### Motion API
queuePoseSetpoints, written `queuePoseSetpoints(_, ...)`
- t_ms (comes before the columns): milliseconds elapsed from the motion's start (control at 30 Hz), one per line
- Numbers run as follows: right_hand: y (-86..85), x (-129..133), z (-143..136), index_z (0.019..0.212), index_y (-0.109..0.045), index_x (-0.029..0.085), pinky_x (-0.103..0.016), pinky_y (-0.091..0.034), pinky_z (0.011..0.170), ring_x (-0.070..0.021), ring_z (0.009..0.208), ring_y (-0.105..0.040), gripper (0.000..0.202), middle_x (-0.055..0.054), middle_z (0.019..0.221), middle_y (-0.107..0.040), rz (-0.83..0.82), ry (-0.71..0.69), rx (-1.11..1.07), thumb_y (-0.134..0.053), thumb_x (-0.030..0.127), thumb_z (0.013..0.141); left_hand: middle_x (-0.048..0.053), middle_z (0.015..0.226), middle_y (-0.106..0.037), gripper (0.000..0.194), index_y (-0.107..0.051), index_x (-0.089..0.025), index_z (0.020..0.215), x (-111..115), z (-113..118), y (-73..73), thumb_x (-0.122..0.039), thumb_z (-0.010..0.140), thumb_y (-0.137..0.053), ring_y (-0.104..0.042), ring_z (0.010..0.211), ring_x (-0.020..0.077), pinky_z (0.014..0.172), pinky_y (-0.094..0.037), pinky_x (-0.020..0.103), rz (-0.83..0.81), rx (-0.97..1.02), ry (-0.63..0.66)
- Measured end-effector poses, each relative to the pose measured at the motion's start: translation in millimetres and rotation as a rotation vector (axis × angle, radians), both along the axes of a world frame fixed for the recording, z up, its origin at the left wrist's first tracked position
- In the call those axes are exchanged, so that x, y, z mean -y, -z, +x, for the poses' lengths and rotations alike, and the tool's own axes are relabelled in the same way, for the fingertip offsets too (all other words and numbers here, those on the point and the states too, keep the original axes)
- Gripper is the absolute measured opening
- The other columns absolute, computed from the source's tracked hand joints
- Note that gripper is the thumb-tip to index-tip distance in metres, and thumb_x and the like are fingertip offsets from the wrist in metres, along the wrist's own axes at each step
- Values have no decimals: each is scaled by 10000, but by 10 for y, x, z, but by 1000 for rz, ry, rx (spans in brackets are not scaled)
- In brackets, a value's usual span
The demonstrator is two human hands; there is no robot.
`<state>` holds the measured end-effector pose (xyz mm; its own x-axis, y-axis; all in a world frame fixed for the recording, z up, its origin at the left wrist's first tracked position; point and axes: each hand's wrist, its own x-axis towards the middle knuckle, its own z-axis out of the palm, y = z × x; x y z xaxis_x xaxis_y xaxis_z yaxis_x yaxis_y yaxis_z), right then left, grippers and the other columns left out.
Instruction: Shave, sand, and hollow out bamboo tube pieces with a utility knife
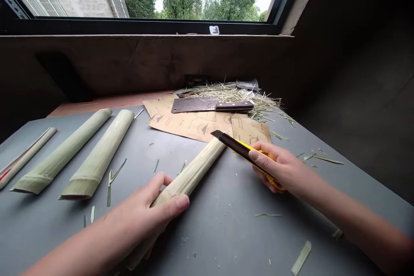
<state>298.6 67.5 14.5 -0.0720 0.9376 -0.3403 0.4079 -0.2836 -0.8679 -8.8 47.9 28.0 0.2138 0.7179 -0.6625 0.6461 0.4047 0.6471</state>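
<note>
My left hand [161, 202] is wrapped round the near part of a pale green bamboo piece [197, 166], which slants away to the upper right. In my right hand [274, 166] is a yellow utility knife [237, 146] with its dark blade out. The blade's tip lies over the far end of the bamboo piece; whether it touches cannot be made out. The near end of the bamboo is partly hidden by my left hand and forearm.
Two wide bamboo pieces [100, 151] and a thinner one [32, 153] lie at the left. Behind, a cleaver [197, 104] rests on brown paper [181, 123] beside a heap of shavings [223, 90]. Bamboo slivers [301, 258] dot the grey tabletop [246, 241]. A window is behind.
</note>
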Motion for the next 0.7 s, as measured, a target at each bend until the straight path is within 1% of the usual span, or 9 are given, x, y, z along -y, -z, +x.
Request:
queuePoseSetpoints(67, -29, 39, 25, 1048, -475, 240, -213, -327, 432, -101, 481, -457, 389, 75, 648, -471, -100, -92, -166, -640, 538, 862, -53, 719, -587, 561, -491, -292, 1075, 7, -20, -17, -687, 703, -633, -535, 481, 139, 457, -415, 238, -4, -25, 21)
queuePoseSetpoints(100, -45, 52, 52, 1103, -466, 237, -216, -338, 445, -104, 512, -470, 421, 65, 686, -480, -131, -127, -225, -668, 507, 850, -58, 712, -588, 568, -490, -296, 1088, 4, -36, -20, -677, 698, -651, -542, 495, 140, 482, -427, 241, -23, -22, 34)
queuePoseSetpoints(167, -76, 64, 124, 1159, -462, 227, -228, -373, 476, -108, 558, -495, 454, 42, 754, -499, -153, -195, -309, -682, 476, 850, -62, 625, -569, 533, -497, -280, 1058, -18, -69, -8, -694, 742, -612, -554, 510, 154, 504, -431, 246, -79, 29, 64)
queuePoseSetpoints(233, -95, 62, 191, 1129, -484, 221, -237, -396, 498, -103, 573, -509, 410, 27, 797, -513, -137, -255, -314, -654, 495, 877, -45, 545, -555, 516, -504, -251, 958, -59, -93, 25, -736, 785, -544, -586, 534, 181, 499, -423, 245, -147, 112, 69)
queuePoseSetpoints(333, -91, 55, 215, 1056, -495, 219, -236, -384, 493, -101, 547, -488, 365, 45, 736, -493, -71, -257, -175, -572, 551, 925, -16, 540, -580, 544, -488, -237, 842, -119, -98, 89, -780, 805, -478, -577, 490, 182, 422, -382, 233, -186, 174, 26)
queuePoseSetpoints(467, -65, 95, 70, 969, -523, 212, -254, -370, 518, -107, 493, -441, 365, 76, 589, -449, 36, -184, 152, -530, 576, 940, -48, 467, -518, 521, -464, -244, 827, -136, -58, 129, -763, 836, -424, -459, 360, 140, 352, -358, 224, -183, 154, -59)
queuePoseSetpoints(533, -53, 131, -34, 965, -551, 219, -259, -390, 531, -113, 503, -462, 358, 61, 622, -493, 63, -222, 222, -521, 575, 942, -56, 449, -493, 493, -447, -246, 822, -128, -37, 125, -736, 844, -411, -447, 346, 138, 349, -373, 228, -179, 172, -90)
queuePoseSetpoints(633, -33, 130, -118, 957, -578, 227, -255, -392, 515, -119, 520, -493, 356, 42, 676, -528, 86, -290, 268, -494, 573, 953, -61, 456, -479, 482, -449, -247, 850, -127, -20, 112, -726, 829, -395, -434, 317, 138, 331, -340, 229, -182, 201, -109)
queuePoseSetpoints(700, -25, 82, -106, 963, -580, 230, -264, -386, 510, -130, 498, -497, 365, 51, 626, -510, 103, -197, 334, -479, 581, 955, -66, 450, -459, 502, -469, -246, 873, -138, -22, 109, -737, 810, -384, -418, 301, 141, 324, -333, 241, -189, 198, -104)
